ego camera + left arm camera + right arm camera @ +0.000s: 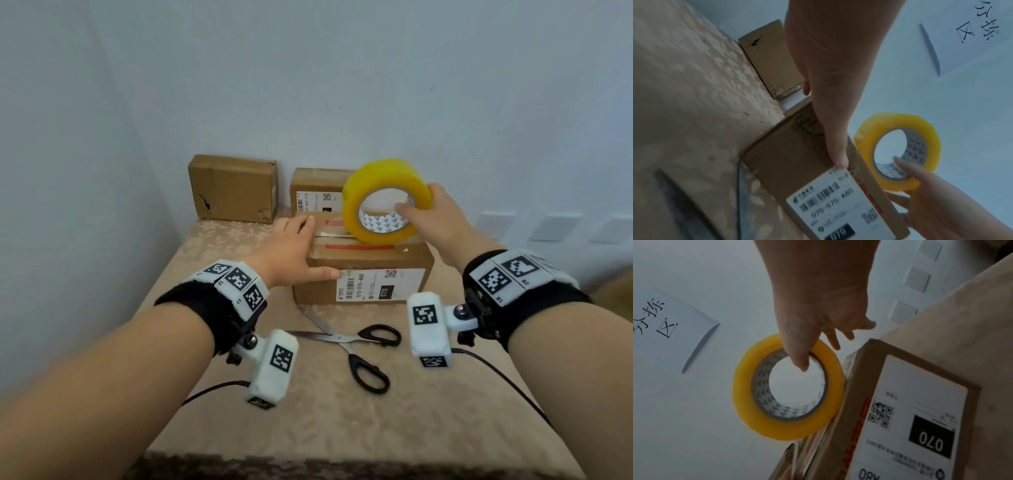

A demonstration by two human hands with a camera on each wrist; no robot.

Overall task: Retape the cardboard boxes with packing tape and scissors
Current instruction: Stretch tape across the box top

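Yellow tape (383, 200), a fat roll of it, stands on edge on top of the near box (363, 274), tipped a little toward the wall. The right hand (433, 216) has it pinched: thumb hooked through the core, the other fingers spread over the outer rim. From the right wrist view the roll (787, 387) touches the box's top edge.

The left hand (291, 250) lies flat on the left end of that box, fingers straight and together across the lid, thumb stretched along the front face to the corner of the white label (378, 286). The lid's centre seam shows between two red strips, just beside the roll.

Scissors (352, 346) lie on the beige patterned table (342, 428) just in front of the box, blades parted, one tip reaching the box's foot, black handles toward the person.

A second labelled box (317, 192) stands behind the near one, partly hidden by the roll. A third, dented box (233, 188) leans upright against the wall to the left.
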